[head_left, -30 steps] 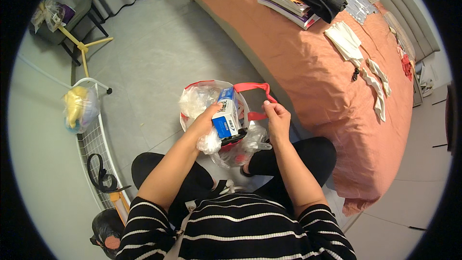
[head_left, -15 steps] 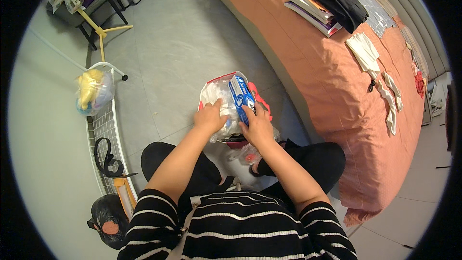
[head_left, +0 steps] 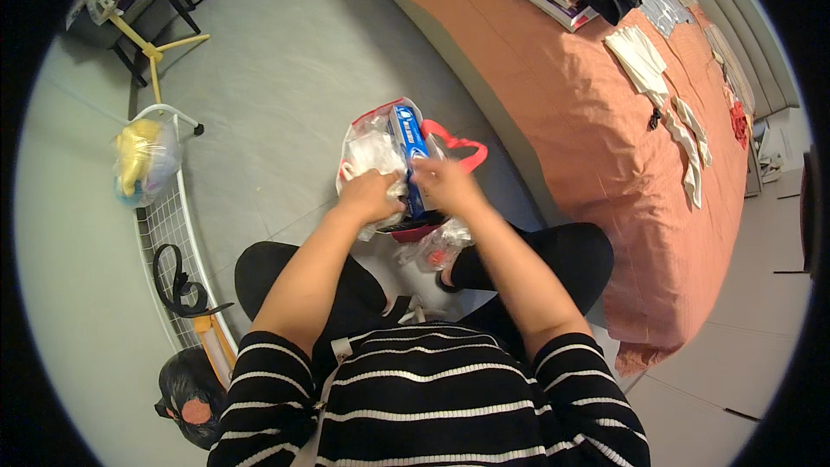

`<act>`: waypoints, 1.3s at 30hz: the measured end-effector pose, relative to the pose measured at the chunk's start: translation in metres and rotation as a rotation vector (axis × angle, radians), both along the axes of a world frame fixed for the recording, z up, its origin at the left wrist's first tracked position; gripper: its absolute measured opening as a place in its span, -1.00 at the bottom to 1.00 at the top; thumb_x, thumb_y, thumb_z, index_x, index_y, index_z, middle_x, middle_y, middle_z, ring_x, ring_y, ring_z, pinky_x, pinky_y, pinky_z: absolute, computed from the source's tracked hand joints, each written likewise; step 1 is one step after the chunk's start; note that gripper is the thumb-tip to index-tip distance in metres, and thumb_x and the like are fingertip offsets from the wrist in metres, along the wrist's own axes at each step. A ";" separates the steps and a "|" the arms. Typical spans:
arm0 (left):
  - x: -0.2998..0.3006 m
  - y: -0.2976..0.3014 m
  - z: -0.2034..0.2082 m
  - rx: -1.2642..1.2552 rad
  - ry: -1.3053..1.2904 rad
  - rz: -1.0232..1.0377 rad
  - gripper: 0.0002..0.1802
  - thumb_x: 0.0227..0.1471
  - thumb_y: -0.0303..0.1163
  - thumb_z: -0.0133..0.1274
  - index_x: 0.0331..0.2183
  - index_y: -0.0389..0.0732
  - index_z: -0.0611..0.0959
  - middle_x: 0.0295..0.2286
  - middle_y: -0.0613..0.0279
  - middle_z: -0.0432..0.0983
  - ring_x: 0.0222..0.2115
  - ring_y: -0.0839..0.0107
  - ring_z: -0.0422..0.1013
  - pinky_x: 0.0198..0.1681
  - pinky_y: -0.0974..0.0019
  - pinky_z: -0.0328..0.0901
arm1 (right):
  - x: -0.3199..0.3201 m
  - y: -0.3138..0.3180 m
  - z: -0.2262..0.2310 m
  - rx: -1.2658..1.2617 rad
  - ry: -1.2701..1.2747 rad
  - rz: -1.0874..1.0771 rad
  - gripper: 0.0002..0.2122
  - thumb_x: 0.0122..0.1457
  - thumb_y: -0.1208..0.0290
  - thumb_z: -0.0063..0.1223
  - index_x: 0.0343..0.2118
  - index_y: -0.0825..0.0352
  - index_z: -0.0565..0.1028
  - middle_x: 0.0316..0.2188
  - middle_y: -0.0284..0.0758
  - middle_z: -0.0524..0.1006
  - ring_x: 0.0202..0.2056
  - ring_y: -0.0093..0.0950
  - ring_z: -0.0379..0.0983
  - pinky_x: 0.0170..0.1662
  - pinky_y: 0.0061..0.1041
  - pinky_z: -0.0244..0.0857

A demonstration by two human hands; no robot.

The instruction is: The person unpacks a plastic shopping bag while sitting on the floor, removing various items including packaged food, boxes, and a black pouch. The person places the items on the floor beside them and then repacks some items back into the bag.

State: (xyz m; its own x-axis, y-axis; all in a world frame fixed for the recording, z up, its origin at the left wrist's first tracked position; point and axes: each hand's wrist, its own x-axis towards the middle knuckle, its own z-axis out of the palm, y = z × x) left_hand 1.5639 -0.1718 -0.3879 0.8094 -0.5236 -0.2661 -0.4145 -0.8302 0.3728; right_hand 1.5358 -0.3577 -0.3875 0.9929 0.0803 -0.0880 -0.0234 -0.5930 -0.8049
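In front of my knees, an open white bag with a red rim stands on the floor, one red handle flopped out to the right. A long blue-and-white box stands tilted inside it. Left of the box is a clear plastic bag with white stuff in it. My left hand is curled on this plastic, fingers closed around part of it. Over the right side of the box is my right hand, smeared by motion, so its grip does not show. A black item lies low in the bag, partly hidden.
Crumpled clear plastic with a red piece lies by my right foot. On the right is a bed with books and clothes. A white wire rack with a black belt runs along the left wall, near a black bag.
My right hand has shifted back from the box toward the bag's right edge. My left hand has closed more on the plastic. The red handle now sticks out farther right. The view has shifted slightly.
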 end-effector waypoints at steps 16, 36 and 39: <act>0.011 0.020 0.061 -0.400 -0.179 0.456 -0.52 -0.14 -0.13 0.17 -0.19 -0.21 0.61 -0.43 0.17 0.55 -0.47 0.23 0.47 -0.35 0.22 0.34 | -0.043 -0.063 -0.227 0.149 0.772 -0.545 -0.68 -0.19 0.33 0.20 -0.28 0.25 0.57 -0.23 -0.13 0.53 -0.14 -0.23 0.44 -0.06 -0.37 0.26; -0.012 -0.031 0.057 -1.498 0.938 0.210 -0.06 -0.11 0.13 0.12 0.13 -0.27 0.21 0.02 0.10 0.28 0.00 0.31 0.27 0.09 0.29 0.16 | -0.017 -0.111 0.140 1.545 0.092 0.091 -0.78 0.07 0.44 -0.10 -0.23 0.41 0.43 -0.36 -0.19 0.51 -0.39 -0.31 0.49 -0.23 -0.32 0.43; -0.022 -0.013 0.066 -1.638 1.396 0.008 0.03 -0.26 0.08 0.28 0.14 -0.22 0.22 0.03 0.13 0.27 0.02 0.26 0.26 0.14 0.22 0.13 | -0.001 -0.091 0.114 1.605 0.105 0.002 -0.77 0.08 0.41 -0.10 -0.23 0.41 0.42 -0.35 -0.19 0.51 -0.37 -0.31 0.49 -0.21 -0.31 0.42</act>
State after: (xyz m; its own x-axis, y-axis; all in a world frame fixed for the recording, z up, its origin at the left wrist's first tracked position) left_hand 1.5418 -0.1847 -0.3223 0.5411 -0.8402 0.0350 0.6933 0.4693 0.5468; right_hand 1.5345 -0.4485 -0.2734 0.9879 0.1537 0.0199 -0.1163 0.8203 -0.5599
